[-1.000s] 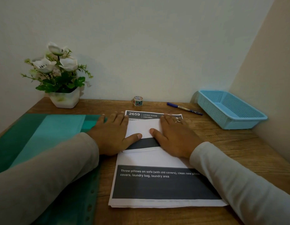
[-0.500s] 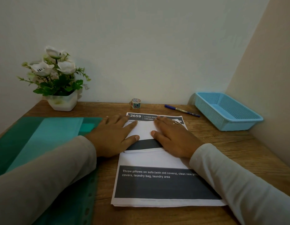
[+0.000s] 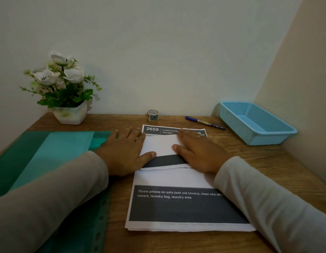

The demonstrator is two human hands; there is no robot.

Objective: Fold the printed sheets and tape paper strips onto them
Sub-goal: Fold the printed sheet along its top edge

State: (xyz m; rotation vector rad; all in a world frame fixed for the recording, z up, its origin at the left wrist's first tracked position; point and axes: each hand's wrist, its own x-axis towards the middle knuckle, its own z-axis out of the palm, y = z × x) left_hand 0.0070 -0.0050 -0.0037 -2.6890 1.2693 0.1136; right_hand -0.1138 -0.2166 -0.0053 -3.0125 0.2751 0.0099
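Observation:
A stack of printed sheets (image 3: 176,207) with dark bands lies in the middle of the wooden table. On its far half rests a folded sheet (image 3: 162,148), white side up with a dark band at its near fold. My left hand (image 3: 125,152) lies flat on the folded sheet's left edge, thumb on the dark band. My right hand (image 3: 197,152) presses flat on its right side, fingers spread. A small patterned tape roll (image 3: 152,115) stands by the wall behind the sheets. I see no paper strips.
A blue pen (image 3: 204,122) lies right of the tape. A light-blue mesh basket (image 3: 257,123) sits in the right corner. A green plastic folder (image 3: 49,157) covers the table's left side. A white pot of flowers (image 3: 67,92) stands at the back left.
Both hands stay flat on the folded sheet. My right hand has slid a little to the right along it. The view has shifted slightly.

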